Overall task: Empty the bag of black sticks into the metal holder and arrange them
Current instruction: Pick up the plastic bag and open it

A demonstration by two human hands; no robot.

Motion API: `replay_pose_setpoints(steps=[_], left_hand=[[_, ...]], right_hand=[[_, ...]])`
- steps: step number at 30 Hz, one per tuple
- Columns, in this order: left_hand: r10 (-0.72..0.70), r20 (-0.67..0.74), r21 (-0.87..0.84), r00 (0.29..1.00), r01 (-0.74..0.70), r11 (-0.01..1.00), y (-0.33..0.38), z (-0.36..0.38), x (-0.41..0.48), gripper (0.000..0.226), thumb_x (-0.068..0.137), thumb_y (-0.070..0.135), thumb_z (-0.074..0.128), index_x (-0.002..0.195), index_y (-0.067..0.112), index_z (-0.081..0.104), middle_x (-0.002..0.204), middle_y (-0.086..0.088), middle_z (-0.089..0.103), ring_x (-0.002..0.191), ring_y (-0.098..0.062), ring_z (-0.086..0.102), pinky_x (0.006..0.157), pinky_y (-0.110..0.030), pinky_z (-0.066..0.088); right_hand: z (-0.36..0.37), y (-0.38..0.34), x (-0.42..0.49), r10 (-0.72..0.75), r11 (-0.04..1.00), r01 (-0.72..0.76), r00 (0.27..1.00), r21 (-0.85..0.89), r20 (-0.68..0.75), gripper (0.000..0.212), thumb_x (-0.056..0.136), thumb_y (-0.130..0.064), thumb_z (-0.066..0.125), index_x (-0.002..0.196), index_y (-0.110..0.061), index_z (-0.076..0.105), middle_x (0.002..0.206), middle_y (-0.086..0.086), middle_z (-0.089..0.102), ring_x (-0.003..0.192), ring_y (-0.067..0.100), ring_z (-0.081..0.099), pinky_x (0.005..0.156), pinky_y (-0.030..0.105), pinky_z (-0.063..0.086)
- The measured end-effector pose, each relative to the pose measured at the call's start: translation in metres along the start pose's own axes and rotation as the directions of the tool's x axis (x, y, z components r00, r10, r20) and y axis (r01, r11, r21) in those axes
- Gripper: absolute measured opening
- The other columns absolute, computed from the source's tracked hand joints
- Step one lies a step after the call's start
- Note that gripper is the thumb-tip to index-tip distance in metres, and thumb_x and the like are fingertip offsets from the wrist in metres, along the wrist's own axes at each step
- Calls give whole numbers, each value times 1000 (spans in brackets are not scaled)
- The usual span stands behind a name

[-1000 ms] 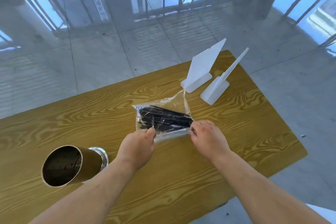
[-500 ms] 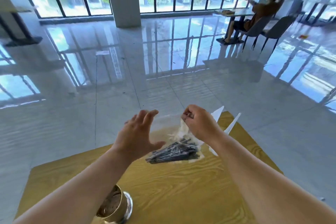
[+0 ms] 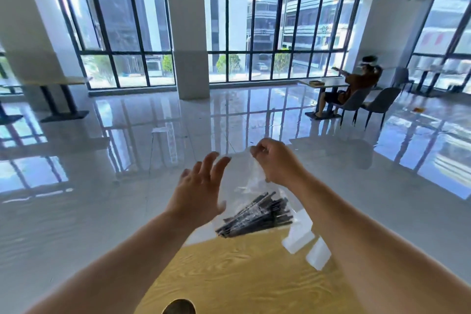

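Observation:
A clear plastic bag (image 3: 248, 181) hangs in the air above the wooden table (image 3: 242, 275). Its bottom holds a bundle of black sticks (image 3: 254, 216). My right hand (image 3: 276, 160) pinches the bag's top edge at the right. My left hand (image 3: 201, 188) is spread open beside the bag's left side, fingers apart near the top edge; I cannot tell whether it touches the plastic. Only the dark rim of the metal holder (image 3: 179, 307) shows at the bottom edge of the view.
Two white plastic stands (image 3: 305, 242) sit on the table behind the bag, partly hidden by my right forearm. Beyond the table lies a glossy tiled floor. A person sits at a far table (image 3: 321, 82) at the right, with grey chairs (image 3: 379, 104) nearby.
The bag went from lying on the table, held by both hands, to hanging from my right hand. My left hand let go and opened. The view tilted up; the holder slid to the bottom edge.

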State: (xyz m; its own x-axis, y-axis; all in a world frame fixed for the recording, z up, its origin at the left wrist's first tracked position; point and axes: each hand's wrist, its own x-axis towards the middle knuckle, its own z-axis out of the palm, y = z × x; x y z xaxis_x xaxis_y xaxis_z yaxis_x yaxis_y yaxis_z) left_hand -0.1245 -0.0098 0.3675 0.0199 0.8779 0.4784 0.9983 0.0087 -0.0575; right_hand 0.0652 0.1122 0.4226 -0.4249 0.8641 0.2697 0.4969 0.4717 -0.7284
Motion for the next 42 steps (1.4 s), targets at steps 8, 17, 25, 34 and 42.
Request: replay_pose_setpoints(steps=[8,17,25,34,42], left_hand=[[-102,-91,-281,991,72,957,-12,-58,19,24,83,40,60,105,30,58,102,7,67,88,-25,67,69,-32,48],[-416,291,-718,861,484,500,-23,-97,39,7,90,17,59,91,15,66,68,-4,78,50,-25,72,42,-26,51],[-573,286,-654,768,594,469,-40,-112,44,45,103,37,55,70,10,67,60,-5,69,37,-16,56,41,-20,43],[-596,335,-488,730,675,552,-53,-120,43,33,102,33,59,80,15,75,62,-3,65,39,-11,51,42,-19,41],[-630,274,-400,727,682,613,-89,-120,2,33,100,42,63,76,23,76,61,5,65,48,-5,55,42,-14,42]], right_hand=[[-11,-6,-7,-18,997,16,999,-81,-27,44,107,-49,54,81,-14,58,56,-3,54,37,12,54,52,37,56],[5,0,0,-50,999,51,998,10,-26,55,110,-55,42,83,-10,58,69,2,55,66,23,53,63,37,38],[19,5,16,-125,990,132,985,-46,120,86,98,-83,19,93,-9,63,87,15,71,83,31,66,72,36,46],[59,-26,28,-337,923,255,898,289,281,78,70,-98,56,126,-44,59,113,-16,67,101,-1,66,74,22,51],[103,-82,36,-453,885,382,836,265,309,16,98,-23,61,96,-32,75,86,-6,79,78,14,74,71,32,57]])
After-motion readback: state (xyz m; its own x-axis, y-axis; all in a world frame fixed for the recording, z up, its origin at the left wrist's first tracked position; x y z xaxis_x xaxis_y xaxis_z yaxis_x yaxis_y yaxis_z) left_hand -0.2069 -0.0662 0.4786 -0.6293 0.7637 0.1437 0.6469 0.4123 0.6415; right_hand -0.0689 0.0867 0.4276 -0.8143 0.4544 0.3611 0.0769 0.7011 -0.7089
